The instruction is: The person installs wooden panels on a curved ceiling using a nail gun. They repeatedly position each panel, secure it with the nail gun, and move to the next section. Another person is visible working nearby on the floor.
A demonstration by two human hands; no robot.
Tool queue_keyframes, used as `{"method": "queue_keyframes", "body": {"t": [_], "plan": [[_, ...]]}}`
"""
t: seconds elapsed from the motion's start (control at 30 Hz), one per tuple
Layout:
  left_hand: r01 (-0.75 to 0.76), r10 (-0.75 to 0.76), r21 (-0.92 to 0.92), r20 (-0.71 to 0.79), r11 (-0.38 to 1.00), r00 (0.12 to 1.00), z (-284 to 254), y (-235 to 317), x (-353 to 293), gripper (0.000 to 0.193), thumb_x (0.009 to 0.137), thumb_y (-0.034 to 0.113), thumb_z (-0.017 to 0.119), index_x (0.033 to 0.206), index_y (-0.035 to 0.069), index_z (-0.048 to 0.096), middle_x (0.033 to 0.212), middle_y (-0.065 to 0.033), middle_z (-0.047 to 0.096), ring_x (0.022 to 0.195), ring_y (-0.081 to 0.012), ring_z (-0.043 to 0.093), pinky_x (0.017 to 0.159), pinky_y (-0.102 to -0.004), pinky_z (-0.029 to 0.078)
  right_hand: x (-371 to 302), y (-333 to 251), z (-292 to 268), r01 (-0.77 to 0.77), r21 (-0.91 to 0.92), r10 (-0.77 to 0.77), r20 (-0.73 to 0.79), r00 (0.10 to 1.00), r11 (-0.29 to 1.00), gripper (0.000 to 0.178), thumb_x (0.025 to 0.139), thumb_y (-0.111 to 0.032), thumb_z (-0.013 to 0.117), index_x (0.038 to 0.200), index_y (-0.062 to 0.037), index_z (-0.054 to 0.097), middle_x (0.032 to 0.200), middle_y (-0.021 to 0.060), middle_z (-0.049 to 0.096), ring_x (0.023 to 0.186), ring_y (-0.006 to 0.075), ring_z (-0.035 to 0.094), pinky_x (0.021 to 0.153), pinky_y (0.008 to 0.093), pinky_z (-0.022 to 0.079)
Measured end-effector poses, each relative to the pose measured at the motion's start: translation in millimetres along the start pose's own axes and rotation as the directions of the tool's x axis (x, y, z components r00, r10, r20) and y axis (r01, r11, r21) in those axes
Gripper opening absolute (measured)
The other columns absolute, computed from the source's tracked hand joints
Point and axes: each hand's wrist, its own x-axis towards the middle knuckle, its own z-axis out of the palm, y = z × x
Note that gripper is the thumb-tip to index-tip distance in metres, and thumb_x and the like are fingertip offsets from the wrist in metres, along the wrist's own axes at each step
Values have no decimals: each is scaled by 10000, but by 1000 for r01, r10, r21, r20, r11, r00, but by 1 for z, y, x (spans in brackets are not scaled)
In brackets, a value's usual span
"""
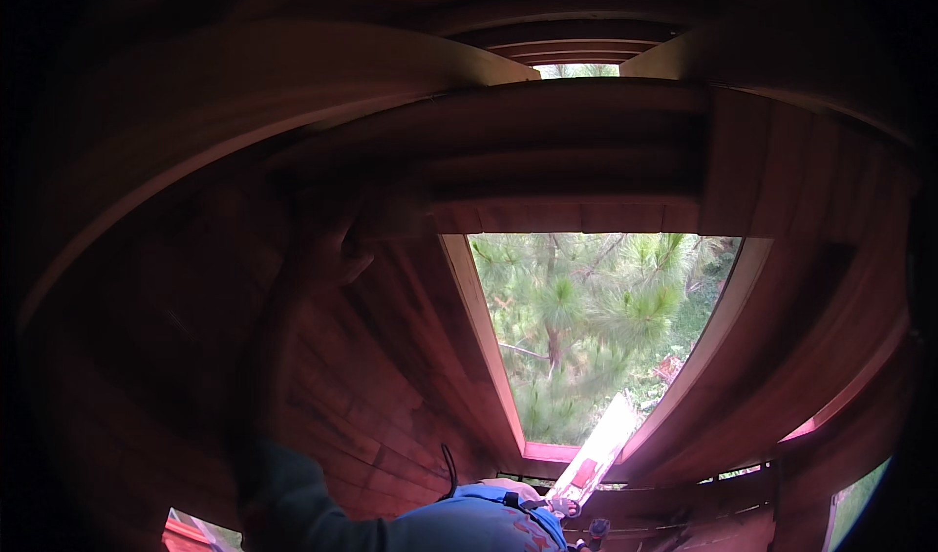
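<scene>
The wooden beam [547, 186] runs dark and horizontal across the upper middle of the frame, just above the window opening [596, 337], and it is the thing the raised hand meets. The left hand [332, 244] sits left of centre, at the beam's left end, lifted on a dark-sleeved arm [283, 435] that rises from the lower left edge. The hand is in deep shadow: its fingers seem to curl up against the underside of the beam or the red-brown wooden planks [391, 376] beside it, but I cannot tell how far they are closed or whether they truly clasp anything. The beam thus lies directly above and to the right of that hand, touching or nearly touching it.

The right hand is not visible anywhere in the frame.

At the bottom centre a rounded blue thing [479, 523], perhaps a cap or clothing, fills the edge, with a thin black cord [450, 469] curling up from it. Just right of it a pale flat board [598, 454] with red marks leans up toward the window's lower right corner. Through the opening, green pine trees [586, 308] show in daylight.
</scene>
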Motion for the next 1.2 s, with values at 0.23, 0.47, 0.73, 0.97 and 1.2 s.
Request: {"method": "queue_keyframes", "body": {"t": [0.23,0.47,0.73,0.97,1.2], "plan": [[87,-95,-103,-76,991,993,37,7,0,655,769,173,720,1351,13,467,1249,-238,544,1147,-375,547,973,-480,439,-5,9,-8,-28,-2,28,-22,999,1000,545,715,-312,619,1122,51,613,1022,251,656,960,357,641,811,435,486],[435,-332,-643,283,630,900,50,-79,-62,620,859,280,686,1363,9,447,1326,-212,518,1224,-313,519,999,-465,433,-6,8,-9,-27,6,27,-14,1000,1000,531,713,-301,622,1112,50,618,1001,244,663,935,350,651,792,433,494],[275,-288,-151,-66,949,955,-21,-78,16,655,860,375,663,1363,15,448,1345,-200,502,1251,-311,490,1021,-451,418,-13,29,-10,-65,32,66,-37,997,997,515,709,-288,625,1099,49,624,977,235,670,907,343,662,769,431,503],[296,-295,91,-25,951,955,-27,-90,48,694,861,458,643,1363,20,449,1362,-189,488,1274,-309,466,1040,-439,404,-15,51,-2,-76,59,79,-39,996,995,501,707,-277,628,1089,47,628,956,228,677,882,336,671,749,429,512],[284,-283,95,-24,954,959,-20,-79,68,740,861,540,624,1363,24,450,1379,-178,473,1298,-308,441,1059,-427,391,-22,70,1,-121,90,126,-53,991,989,487,704,-266,631,1078,46,633,935,221,683,856,330,681,730,427,520]]}}
